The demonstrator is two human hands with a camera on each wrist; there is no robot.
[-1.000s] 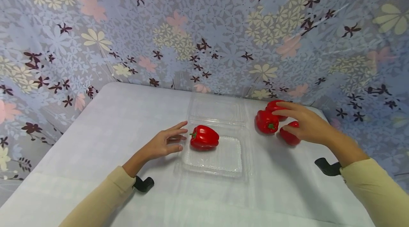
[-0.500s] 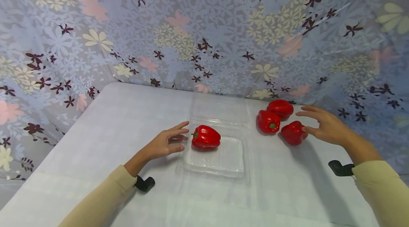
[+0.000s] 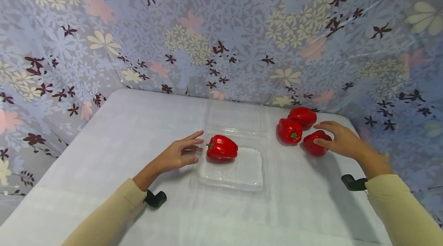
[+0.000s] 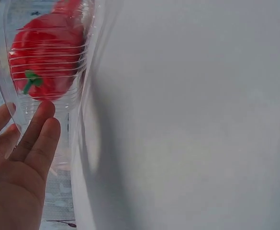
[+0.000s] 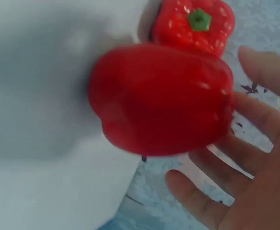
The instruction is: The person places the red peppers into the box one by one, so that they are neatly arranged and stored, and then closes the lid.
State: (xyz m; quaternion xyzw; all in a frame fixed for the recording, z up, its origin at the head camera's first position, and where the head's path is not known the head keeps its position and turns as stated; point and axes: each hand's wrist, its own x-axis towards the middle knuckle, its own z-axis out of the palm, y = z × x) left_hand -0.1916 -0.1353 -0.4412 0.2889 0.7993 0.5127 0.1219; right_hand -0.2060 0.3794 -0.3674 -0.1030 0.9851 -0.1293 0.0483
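A clear plastic container (image 3: 230, 177) lies in the middle of the table with its lid folded back. Inside, on its left side, is a red bell pepper (image 3: 222, 148) whose green stem points left. My left hand (image 3: 174, 156) stays at the container's left wall with fingers extended; in the left wrist view the fingertips are by the clear wall. At the right, my right hand (image 3: 340, 140) reaches around a red bell pepper (image 3: 315, 143), thumb and fingers spread, not visibly gripping it. Two more red bell peppers (image 3: 289, 131) (image 3: 302, 117) lie just left of and behind it.
A white cloth covers the table (image 3: 145, 123). Behind it hangs a floral-patterned backdrop (image 3: 221, 34). The peppers at the right lie near the table's far right corner. A black device (image 3: 353, 182) sits at the right wrist.
My right hand drew away to the right, uncovering the peppers, then came back left to the nearest one. The left hand and the container have stayed in place.
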